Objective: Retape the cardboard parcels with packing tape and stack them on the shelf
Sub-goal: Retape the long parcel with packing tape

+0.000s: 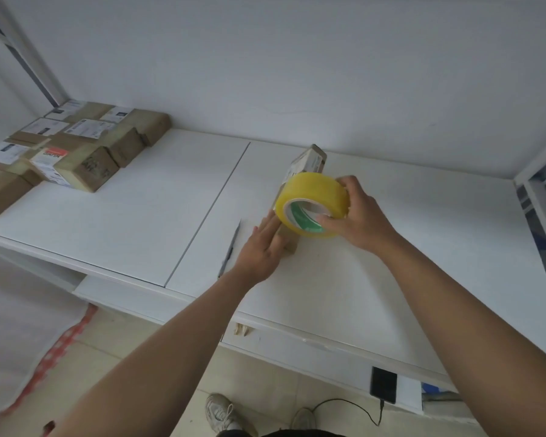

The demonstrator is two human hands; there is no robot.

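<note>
The left hand (263, 244) lay flat, fingers straight, pressing the near end of the cardboard parcel (309, 162), whose long axis ran away from the person. The right hand (356, 212) gripped the packing tape roll (312, 205) over it. Finished parcels (85, 143) sat far left on the shelf (139, 222).
</note>
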